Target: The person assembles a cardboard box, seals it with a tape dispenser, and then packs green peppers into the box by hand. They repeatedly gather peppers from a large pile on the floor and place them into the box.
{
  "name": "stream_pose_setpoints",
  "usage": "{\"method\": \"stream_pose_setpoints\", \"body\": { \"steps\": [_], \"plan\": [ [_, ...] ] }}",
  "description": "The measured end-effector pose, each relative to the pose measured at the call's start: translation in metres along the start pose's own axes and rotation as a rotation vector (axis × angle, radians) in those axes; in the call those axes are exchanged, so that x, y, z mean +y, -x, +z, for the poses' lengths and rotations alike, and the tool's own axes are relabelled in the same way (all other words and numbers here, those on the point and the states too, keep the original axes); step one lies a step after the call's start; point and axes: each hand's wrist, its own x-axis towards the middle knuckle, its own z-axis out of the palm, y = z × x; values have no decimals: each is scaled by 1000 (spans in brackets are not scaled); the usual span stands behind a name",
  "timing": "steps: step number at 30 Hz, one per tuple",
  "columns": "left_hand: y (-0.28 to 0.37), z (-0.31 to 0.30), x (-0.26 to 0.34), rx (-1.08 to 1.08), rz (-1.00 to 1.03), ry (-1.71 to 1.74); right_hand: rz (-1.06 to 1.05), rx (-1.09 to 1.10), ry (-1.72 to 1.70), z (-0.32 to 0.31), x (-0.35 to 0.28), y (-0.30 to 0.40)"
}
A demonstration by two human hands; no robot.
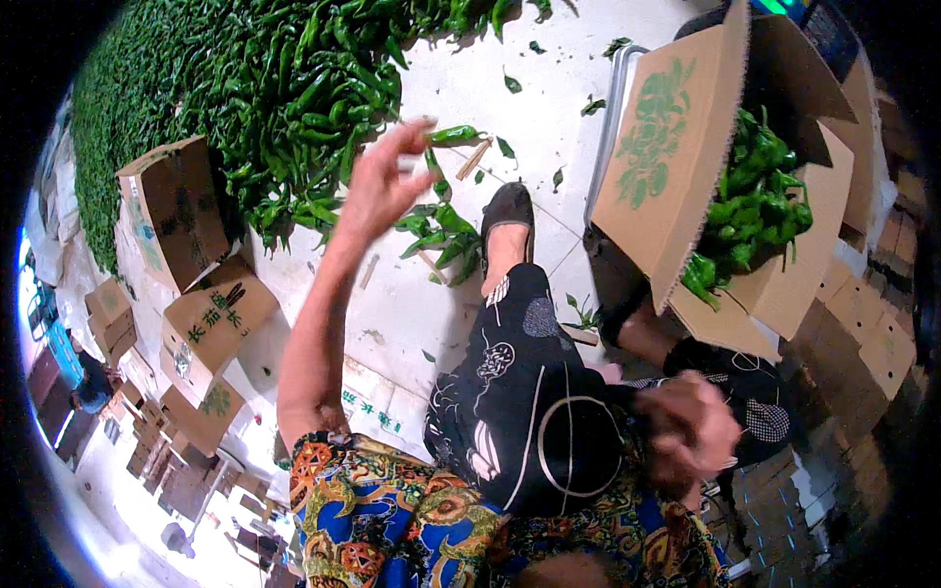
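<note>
My left hand [386, 180] is stretched out over the edge of a large heap of green peppers [316, 81], its thumb and fingers apart. Just beyond its fingertips is a single green pepper [454, 134]; whether they touch is unclear. Blurred by motion, my right hand [687, 426] hovers by my lap at the lower right, its fingers curled; whether it holds anything cannot be told. An open cardboard box [676, 147] with raised flaps stands to the right, with green peppers [761, 191] inside. A small cluster of peppers [448, 239] lies on the floor beside my shoe.
Loose leaves [512, 82] and a short wooden stick [475, 159] lie on the pale tiled floor. More cardboard boxes [213, 316] stand at the left beside the heap. My shoe [507, 213] is between the heap and the pepper box. Cardboard [860, 316] lies at the far right.
</note>
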Motion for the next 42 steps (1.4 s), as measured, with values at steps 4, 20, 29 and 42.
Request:
{"method": "stream_pose_setpoints", "body": {
  "steps": [4, 20, 29, 42],
  "plan": [
    [88, 54, -100, -93, -111, -496, 498, -90, -270, 80, 52, -3],
    [85, 94, -145, 110, 30, -750, 304, -195, -75, 247, 197, -89],
    [130, 151, -106, 12, -188, -622, 221, -258, 200, 306, 196, -141],
    [80, 104, -78, 517, -512, 120, 143, -33, -31, 288, 190, -184]
  ]
}}
